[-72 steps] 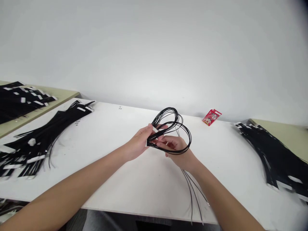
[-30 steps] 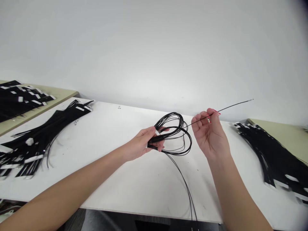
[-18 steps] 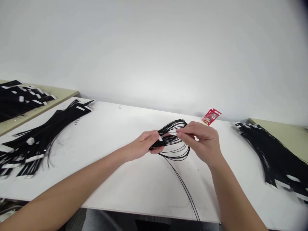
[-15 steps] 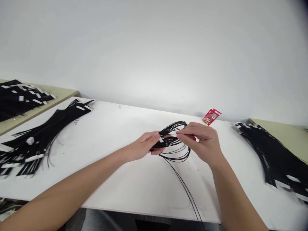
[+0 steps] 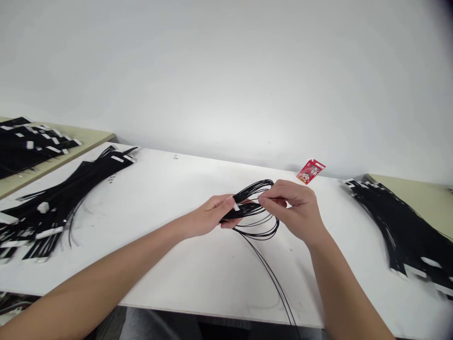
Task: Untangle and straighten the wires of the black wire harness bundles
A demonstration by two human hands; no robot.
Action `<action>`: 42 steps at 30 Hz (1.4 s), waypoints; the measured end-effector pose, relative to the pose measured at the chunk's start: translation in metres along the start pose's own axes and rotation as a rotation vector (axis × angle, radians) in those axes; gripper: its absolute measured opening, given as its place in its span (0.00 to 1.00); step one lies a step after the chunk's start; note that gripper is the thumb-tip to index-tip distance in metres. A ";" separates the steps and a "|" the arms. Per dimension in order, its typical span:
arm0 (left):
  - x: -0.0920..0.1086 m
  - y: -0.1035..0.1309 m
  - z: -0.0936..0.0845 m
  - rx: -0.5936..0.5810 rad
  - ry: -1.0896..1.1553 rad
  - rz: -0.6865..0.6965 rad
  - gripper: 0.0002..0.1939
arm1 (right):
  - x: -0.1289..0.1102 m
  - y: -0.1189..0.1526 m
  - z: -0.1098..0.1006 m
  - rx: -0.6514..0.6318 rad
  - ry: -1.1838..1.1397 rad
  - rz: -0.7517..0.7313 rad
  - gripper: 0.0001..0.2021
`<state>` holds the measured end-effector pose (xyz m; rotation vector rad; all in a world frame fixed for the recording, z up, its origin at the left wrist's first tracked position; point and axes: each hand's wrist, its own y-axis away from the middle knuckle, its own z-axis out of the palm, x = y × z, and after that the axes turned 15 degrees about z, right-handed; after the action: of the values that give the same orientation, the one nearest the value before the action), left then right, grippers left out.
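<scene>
My left hand (image 5: 219, 213) is closed round one side of a coil of thin black cable (image 5: 253, 210), thumb on top beside a small white connector (image 5: 236, 206). From the right, my right hand (image 5: 292, 203) pinches a thin black strand at the coil's loops between thumb and forefinger. Its other fingers are curled. The coil is held above the white table (image 5: 198, 278). A few loose strands (image 5: 271, 274) hang from it, running down over the table's front edge. The cable inside my left palm is hidden.
Bundles of black cables with white connectors lie on the left (image 5: 67, 198) and right (image 5: 406, 226) of the table. Another cable pile (image 5: 31, 146) rests on a yellowish table at far left. A red packet (image 5: 310, 171) lies near the wall (image 5: 226, 85).
Both hands keep nearly the same pose and hold on the coil. The view has shifted very slightly, and the right hand appears a touch further left.
</scene>
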<state>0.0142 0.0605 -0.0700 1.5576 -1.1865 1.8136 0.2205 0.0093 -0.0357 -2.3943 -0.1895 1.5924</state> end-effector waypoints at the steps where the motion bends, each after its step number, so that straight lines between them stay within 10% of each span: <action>1: 0.000 0.000 0.000 0.000 -0.001 0.001 0.25 | 0.000 0.000 0.000 0.001 0.001 0.005 0.07; 42: -0.007 0.002 0.001 0.128 0.032 -0.038 0.29 | -0.008 0.002 0.000 -0.049 0.004 0.176 0.08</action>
<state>0.0147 0.0595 -0.0773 1.6034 -1.0378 1.9153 0.2169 0.0050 -0.0293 -2.5122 -0.0168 1.6753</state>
